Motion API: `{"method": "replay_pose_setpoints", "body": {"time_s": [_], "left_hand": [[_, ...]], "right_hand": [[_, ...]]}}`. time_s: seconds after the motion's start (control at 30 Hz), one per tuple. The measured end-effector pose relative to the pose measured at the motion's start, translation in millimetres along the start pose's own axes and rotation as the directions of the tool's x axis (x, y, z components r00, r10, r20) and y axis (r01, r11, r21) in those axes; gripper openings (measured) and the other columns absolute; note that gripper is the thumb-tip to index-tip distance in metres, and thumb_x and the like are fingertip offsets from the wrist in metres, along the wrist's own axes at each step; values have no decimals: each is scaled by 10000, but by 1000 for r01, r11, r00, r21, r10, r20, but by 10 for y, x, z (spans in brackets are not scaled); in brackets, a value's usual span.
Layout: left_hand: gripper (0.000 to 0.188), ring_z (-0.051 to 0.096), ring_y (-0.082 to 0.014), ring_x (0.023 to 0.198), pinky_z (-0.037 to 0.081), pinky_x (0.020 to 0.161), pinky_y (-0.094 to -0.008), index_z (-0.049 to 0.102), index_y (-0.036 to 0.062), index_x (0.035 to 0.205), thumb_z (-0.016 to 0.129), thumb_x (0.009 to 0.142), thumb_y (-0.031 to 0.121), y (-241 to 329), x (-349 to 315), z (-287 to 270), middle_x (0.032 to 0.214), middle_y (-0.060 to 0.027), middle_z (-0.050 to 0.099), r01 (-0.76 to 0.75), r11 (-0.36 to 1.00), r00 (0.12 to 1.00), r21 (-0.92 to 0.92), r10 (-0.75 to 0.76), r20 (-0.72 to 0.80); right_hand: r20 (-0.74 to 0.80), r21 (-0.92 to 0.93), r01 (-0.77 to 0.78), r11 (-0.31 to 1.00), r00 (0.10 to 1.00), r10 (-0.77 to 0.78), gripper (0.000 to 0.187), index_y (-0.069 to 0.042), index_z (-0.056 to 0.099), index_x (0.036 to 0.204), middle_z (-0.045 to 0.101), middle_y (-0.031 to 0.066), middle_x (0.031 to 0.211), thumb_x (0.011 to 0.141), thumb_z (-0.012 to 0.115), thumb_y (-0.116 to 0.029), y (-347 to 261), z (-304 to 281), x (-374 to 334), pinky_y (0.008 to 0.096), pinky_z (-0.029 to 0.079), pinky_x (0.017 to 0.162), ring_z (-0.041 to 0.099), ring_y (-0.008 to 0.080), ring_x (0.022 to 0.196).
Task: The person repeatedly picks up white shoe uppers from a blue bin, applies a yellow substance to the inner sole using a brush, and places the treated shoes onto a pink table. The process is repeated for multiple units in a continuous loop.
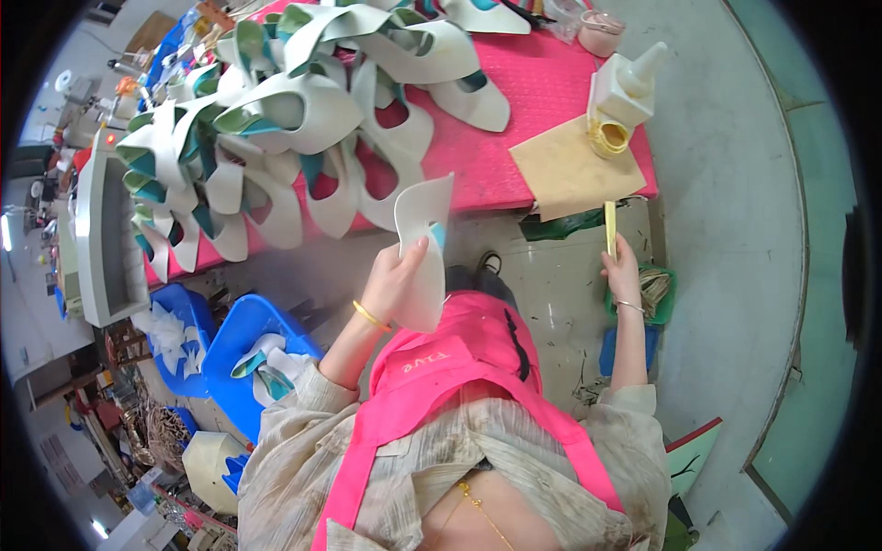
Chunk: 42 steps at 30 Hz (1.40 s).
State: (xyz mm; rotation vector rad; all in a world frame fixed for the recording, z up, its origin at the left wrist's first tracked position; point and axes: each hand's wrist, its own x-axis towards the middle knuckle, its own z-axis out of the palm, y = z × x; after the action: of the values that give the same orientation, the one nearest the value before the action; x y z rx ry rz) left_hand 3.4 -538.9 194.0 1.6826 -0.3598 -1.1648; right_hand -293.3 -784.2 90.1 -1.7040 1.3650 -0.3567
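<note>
— Grip check: what is held in the left hand (393, 278)?

— One white shoe piece (423, 294) with a pale-blue patch is pinched there. Its near face is pressed by the thumb; the fingers are partly hidden behind it. The piece is held on edge near picture centre, toward nine o'clock, and its lower end is seen against the pink apron (450, 349).

— And in the right hand (622, 269)?

— A flat yellow stick (610, 230) is clasped at three o'clock, its free end pointed to twelve. Whether the tan sheet (556, 179) is touched by that end cannot be told.

— How is the table (556, 83) loaded?

— Between ten and twelve o'clock, many shoe parts (331, 115), white with green and blue linings, are heaped. Between one and two o'clock, the sheet is laid across the table edge. A yellow-smeared jar (608, 138) is set on it, with a white bottle (629, 96) placed just beside.

— What is stowed lower down?

— Two blue tubs (220, 381) are placed toward eight o'clock; a green basket (669, 310) is seen at three.
</note>
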Motion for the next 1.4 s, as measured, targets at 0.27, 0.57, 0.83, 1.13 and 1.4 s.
{"method": "replay_pose_setpoints", "body": {"time_s": [0.27, 0.57, 0.83, 1.13, 1.4], "left_hand": [[232, 590, -112, 607, 447, 538, -258, 544, -13, 852, 598, 775, 199, 216, 473, 496, 687, -162, 606, -51, 682, 922, 729, 314, -229], [276, 584, -170, 708, 463, 651, -291, 559, -32, 885, 624, 746, 197, 183, 808, 710, 799, -99, 607, 26, 995, 977, -101, -47, -209], [253, 524, -177, 793, 416, 705, -301, 516, 16, 1001, 448, 863, 217, -448, 1389, 773, 874, -76, 547, 281, 453, 947, -846, -274, 168], [297, 289, -68, 393, 227, 369, -209, 564, 44, 911, 439, 871, 311, -690, 1318, 841, 496, 53, 342, 252, 250, 856, -935, -508, 95], [283, 369, -69, 425, 293, 402, -214, 561, 51, 914, 450, 863, 307, -755, 1267, 712, 503, 35, 393, 285, 260, 860, -923, -494, 126]], "right_hand": [[-107, -682, 97, 725, 967, -230, 381, -186, 517, 1136, 575, 170, 857, 760, 568, -160, -585, -412, 1480, 453, 448, 691, 563, 333, 826], [-10, -712, 206, 671, 953, -303, 196, -121, 618, 902, 546, 108, 881, 707, 616, -142, -571, -391, 1863, 422, 459, 671, 572, 305, 781], [-71, -721, 227, 655, 916, -396, 223, -126, 612, 910, 520, 67, 844, 689, 633, -114, -576, -477, 1815, 386, 455, 638, 564, 276, 756], [190, -121, 313, 942, 939, -287, 287, -57, 642, 933, 515, 52, 749, 662, 685, -142, -456, -240, 1368, 264, 396, 563, 493, 138, 664], [328, -452, 489, 746, 869, -371, 203, -82, 616, 921, 513, 115, 824, 725, 571, -113, -1041, 1223, 972, 400, 440, 620, 550, 315, 719]]}}
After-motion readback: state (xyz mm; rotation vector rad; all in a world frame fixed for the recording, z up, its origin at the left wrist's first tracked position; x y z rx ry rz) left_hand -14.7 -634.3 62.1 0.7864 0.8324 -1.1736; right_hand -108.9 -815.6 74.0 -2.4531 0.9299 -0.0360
